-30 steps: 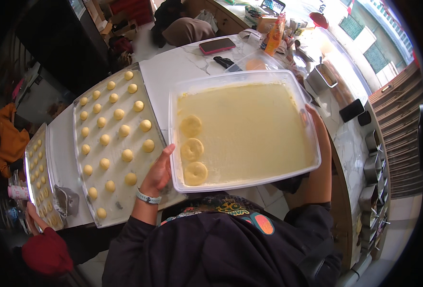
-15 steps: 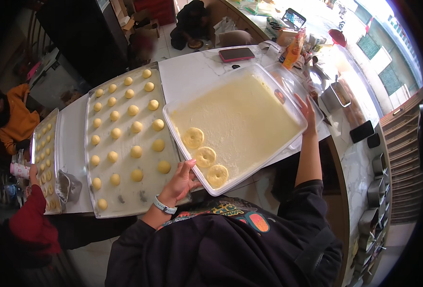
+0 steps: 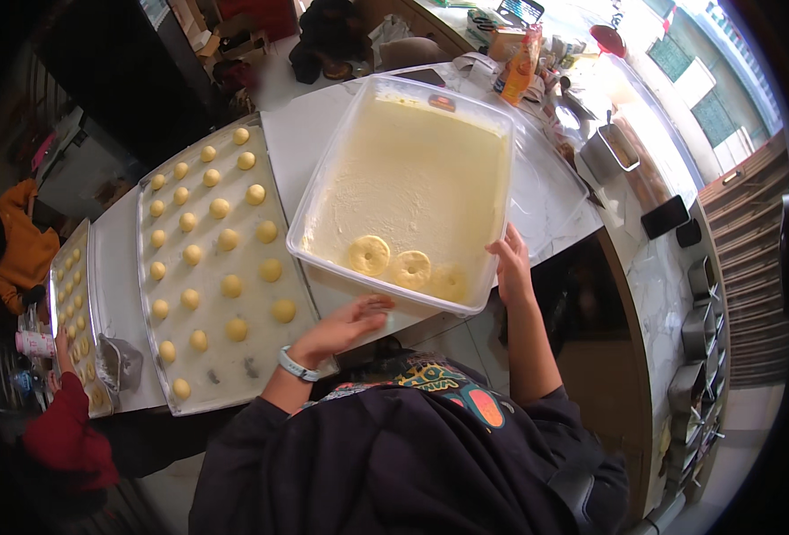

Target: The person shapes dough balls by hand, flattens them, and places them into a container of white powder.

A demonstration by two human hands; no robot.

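A translucent rectangular plastic container (image 3: 412, 169) with a floury, pale yellow bottom stands turned at an angle before me. Three ring-shaped dough pieces (image 3: 369, 256) lie along its near side. My right hand (image 3: 510, 265) grips its right wall near the close corner, thumb toward the rim. Just below the near edge, my left hand (image 3: 343, 327) has its fingers stretched out; whether they touch the container is hard to see. To its left lies a large metal tray (image 3: 212, 321) with rows of round yellow dough balls (image 3: 231, 285).
A second tray (image 3: 100, 397) with smaller dough pieces sits farther left, by a person in a red sleeve (image 3: 72, 428). Right of the container are a clear lid (image 3: 550, 178), a metal loaf tin (image 3: 604, 160), a phone (image 3: 665, 218) and an orange pouch (image 3: 519, 67).
The container has turned counterclockwise and shifted left and away, now covering part of the pink-edged phone. My right hand slid to its near right side; my left hand let go of the corner.
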